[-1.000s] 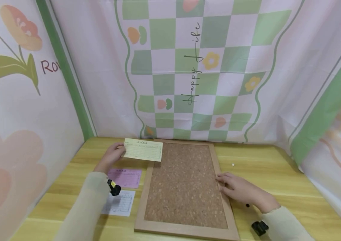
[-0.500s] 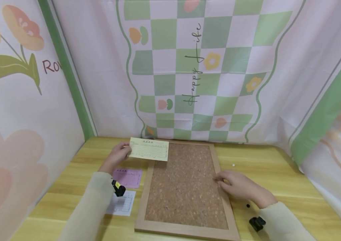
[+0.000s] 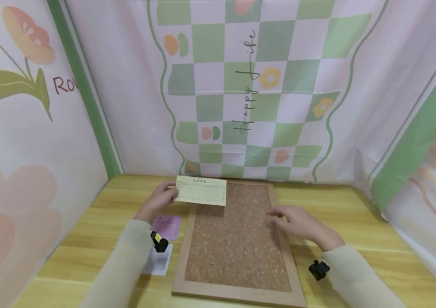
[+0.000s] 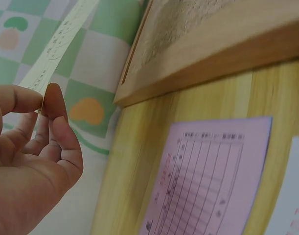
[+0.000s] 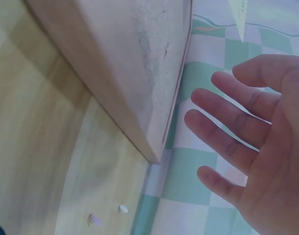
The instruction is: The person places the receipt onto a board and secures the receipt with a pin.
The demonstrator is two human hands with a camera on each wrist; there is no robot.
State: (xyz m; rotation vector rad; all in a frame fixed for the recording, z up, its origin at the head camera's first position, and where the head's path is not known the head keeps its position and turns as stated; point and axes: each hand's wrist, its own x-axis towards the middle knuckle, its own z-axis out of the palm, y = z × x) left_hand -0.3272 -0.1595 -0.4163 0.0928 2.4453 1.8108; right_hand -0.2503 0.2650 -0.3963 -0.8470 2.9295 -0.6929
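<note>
My left hand (image 3: 159,199) pinches the left edge of a pale yellow printed form slip (image 3: 202,191) between thumb and fingertips. The slip is held over the far left part of a wood-framed cork board (image 3: 237,252) lying on the table. In the left wrist view the yellow slip (image 4: 58,41) is seen nearly edge-on. My right hand (image 3: 299,221) hovers above the board's right frame. Its fingers (image 5: 227,139) are spread and loosely bent, holding nothing, in the right wrist view. A corner of the yellow slip (image 5: 241,19) shows beyond them.
Left of the board lie a pink form slip (image 3: 169,227) and a white slip (image 3: 160,263), both partly hidden by my left arm. Two small pushpins, a white one (image 5: 123,208) and a pinkish one (image 5: 94,220), lie right of the board. A printed curtain (image 3: 237,107) hangs behind the table.
My left hand has carried the yellow slip rightward, further over the board. My right hand has moved from the board's right edge up and left, toward the slip.
</note>
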